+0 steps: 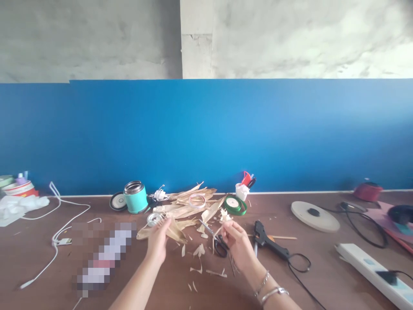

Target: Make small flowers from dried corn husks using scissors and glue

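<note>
My right hand (238, 241) pinches a small cream-coloured flower (225, 215) that looks made of dried husk, its petals standing above the fingertips. My left hand (158, 241) is closed on a strip of dried corn husk (177, 231), which fans out past the thumb; the fingertips are hidden behind the hand. More dried husks (183, 210) lie in a loose pile just beyond. Beside my right hand rest black-handled scissors (220, 247), partly covered by it. Cut husk scraps (200, 249) are scattered on the table between my hands.
A green ribbon roll (240, 207), a white cup of pens (241, 191) and a turquoise flask (135, 200) stand at the back. To the right lie a black glue gun (267, 241), a round lid (314, 217) and a power strip (371, 269). White cables (61, 228) trail left.
</note>
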`<state>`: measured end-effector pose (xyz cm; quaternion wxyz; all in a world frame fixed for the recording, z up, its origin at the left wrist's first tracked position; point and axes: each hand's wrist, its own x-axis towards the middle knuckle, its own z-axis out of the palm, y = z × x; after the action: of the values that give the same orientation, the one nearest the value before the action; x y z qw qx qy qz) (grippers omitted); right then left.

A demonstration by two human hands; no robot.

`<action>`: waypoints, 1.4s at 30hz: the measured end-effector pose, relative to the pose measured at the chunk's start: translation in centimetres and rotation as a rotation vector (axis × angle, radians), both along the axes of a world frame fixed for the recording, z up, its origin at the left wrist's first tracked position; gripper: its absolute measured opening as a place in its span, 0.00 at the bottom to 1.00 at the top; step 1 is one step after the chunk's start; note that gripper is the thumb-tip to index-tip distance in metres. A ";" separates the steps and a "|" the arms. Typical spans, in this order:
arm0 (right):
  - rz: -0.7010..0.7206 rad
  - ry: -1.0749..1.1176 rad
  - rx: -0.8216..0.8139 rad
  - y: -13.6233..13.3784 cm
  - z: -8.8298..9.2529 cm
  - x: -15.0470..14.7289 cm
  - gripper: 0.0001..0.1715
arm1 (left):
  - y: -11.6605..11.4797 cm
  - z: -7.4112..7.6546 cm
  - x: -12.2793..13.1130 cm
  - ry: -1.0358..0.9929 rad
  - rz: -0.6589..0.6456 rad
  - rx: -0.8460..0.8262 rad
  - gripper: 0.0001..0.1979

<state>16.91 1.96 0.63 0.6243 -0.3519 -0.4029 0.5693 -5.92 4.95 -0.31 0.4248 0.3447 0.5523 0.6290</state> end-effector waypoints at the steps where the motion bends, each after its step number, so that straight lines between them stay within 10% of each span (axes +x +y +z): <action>1: -0.012 0.008 -0.007 0.2 0.0 0.2 0.19 | 0.5 -0.1 -0.9 0.027 0.031 0.002 0.19; 8: -0.068 -0.120 -0.037 -0.1 0.0 -0.5 0.20 | -0.2 1.2 -1.0 0.619 0.330 0.299 0.28; 12: -0.001 -0.148 -0.072 -0.7 -0.3 -1.7 0.20 | -3.1 1.9 2.9 0.876 -0.153 0.584 0.12; 27: 0.220 -0.307 0.104 -0.9 0.0 -1.7 0.16 | -4.4 0.9 5.4 0.604 -0.433 0.408 0.13; 42: 0.128 -0.232 0.070 -0.7 -1.0 -2.7 0.26 | -5.2 2.0 6.0 0.394 -0.721 0.212 0.19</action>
<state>14.18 1.29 -0.33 0.5477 -0.3668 -0.5137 0.5492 0.05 -0.28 1.69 0.4661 0.6714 0.3991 0.4154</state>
